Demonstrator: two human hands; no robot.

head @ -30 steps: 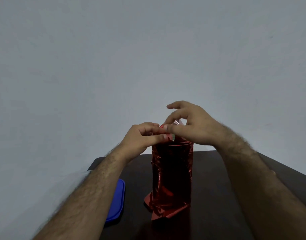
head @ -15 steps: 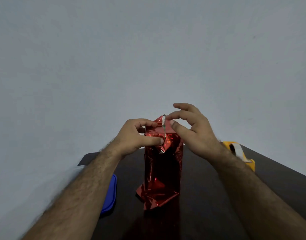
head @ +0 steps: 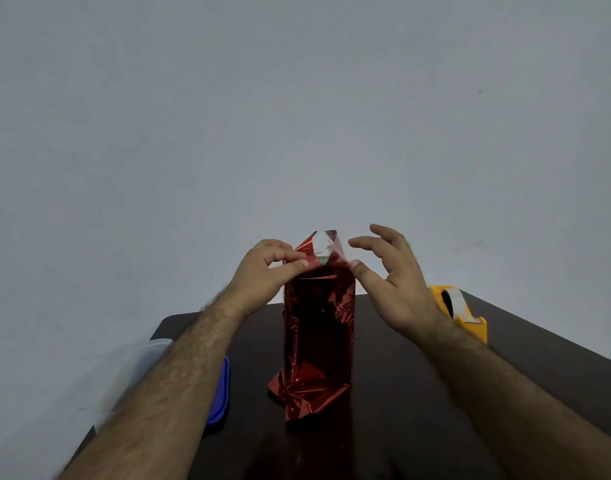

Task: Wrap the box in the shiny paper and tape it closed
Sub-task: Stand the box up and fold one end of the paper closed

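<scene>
Dark bench [head: 418, 393] carries the upright box in shiny paper [head: 319, 334]; left hand [head: 262, 275] fingers pinch its top flap, right hand [head: 390, 285] fingers spread, thumb touching just beside

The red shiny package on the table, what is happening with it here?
A person is wrapping a box in red shiny paper; it stands upright on the dark table. The left hand pinches the paper at the top, where a flap sticks up. The right hand is open, its thumb touching the top corner. A yellow tape dispenser sits to the right, a blue lid to the left.
</scene>
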